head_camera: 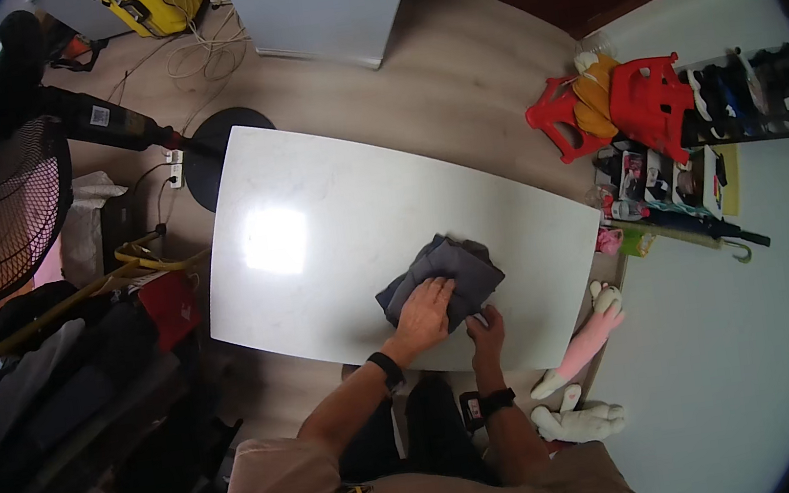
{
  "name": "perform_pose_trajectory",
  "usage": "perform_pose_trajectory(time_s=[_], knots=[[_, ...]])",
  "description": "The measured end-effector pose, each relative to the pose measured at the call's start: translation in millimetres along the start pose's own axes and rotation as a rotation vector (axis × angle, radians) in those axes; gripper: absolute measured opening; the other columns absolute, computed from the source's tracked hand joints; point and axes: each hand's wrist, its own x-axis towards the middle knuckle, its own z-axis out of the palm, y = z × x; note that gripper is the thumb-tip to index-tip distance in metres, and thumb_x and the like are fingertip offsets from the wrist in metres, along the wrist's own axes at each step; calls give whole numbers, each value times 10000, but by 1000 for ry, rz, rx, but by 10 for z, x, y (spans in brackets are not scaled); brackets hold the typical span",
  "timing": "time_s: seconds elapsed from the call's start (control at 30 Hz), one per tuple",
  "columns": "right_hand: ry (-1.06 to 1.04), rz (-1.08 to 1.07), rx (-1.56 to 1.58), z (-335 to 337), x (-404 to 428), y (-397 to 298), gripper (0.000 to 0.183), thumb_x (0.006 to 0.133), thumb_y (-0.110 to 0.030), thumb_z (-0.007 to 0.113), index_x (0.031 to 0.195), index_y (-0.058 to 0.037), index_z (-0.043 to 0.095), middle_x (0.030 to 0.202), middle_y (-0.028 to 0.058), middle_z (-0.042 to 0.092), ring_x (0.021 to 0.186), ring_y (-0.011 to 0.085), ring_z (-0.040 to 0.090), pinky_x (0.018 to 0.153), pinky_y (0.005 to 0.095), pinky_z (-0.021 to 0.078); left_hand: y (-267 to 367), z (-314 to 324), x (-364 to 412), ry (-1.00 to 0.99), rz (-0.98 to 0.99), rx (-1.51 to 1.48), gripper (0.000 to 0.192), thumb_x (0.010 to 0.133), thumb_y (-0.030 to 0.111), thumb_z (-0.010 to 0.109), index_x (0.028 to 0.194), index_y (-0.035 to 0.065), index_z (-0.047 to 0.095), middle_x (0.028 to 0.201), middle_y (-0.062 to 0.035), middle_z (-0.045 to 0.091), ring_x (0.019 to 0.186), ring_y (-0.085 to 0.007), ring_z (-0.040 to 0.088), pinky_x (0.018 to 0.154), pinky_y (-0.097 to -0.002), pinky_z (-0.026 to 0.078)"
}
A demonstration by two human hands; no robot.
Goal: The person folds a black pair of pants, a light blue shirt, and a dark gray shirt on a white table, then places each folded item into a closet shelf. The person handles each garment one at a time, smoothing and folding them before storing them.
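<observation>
A dark grey folded cloth [460, 268], perhaps a garment, lies in a loose bundle on the white tabletop [359, 199], near the edge closest to me. My left hand [424, 317] rests palm down across its near left part, fingers stretched out over the fabric. At the cloth's near right corner, my right hand [487, 330] has its thumb and forefinger curled together at the edge. A small pale bit shows by those fingertips, too small to make out. The underside of the bundle is hidden.
A black standing fan [106, 123] is at the table's far left corner. Clothes hang over a yellow-framed rack [70, 308] on the left. Red plastic stools [650, 100] and a shoe rack [752, 91] stand at right. Plush toys [587, 341] lie beside the table's right edge.
</observation>
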Motion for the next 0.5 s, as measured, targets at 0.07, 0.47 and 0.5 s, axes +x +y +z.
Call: perform_pose_trajectory(time_s=[0.07, 0.47, 0.5], knots=[[39, 197, 61, 62, 61, -50, 508, 813, -109, 683, 1270, -39, 472, 1246, 86, 523, 1088, 226, 541, 895, 357, 472, 9, 143, -30, 22, -493, -67, 643, 726, 138, 662, 1307, -31, 445, 1331, -231, 449, 1221, -396, 450, 1042, -433, 384], [-541, -872, -638, 458, -124, -925, 640, 553, -54, 742, 1176, -62, 597, 1006, 127, 625, 937, 331, 611, 838, 390, 508, -2, -92, -326, 478, -909, -2102, 556, 955, 476, 446, 1312, 51, 484, 1309, -126, 525, 1162, -286, 543, 979, -436, 458], [-670, -982, -792, 493, -362, -1042, 633, 565, -55, 733, 1183, -82, 599, 1005, 121, 599, 943, 337, 585, 832, 405, 501, -55, 75, -641, 500, -589, -2346, 509, 962, 462, 441, 1294, 80, 499, 1260, -96, 565, 1084, -257, 589, 935, -420, 494]])
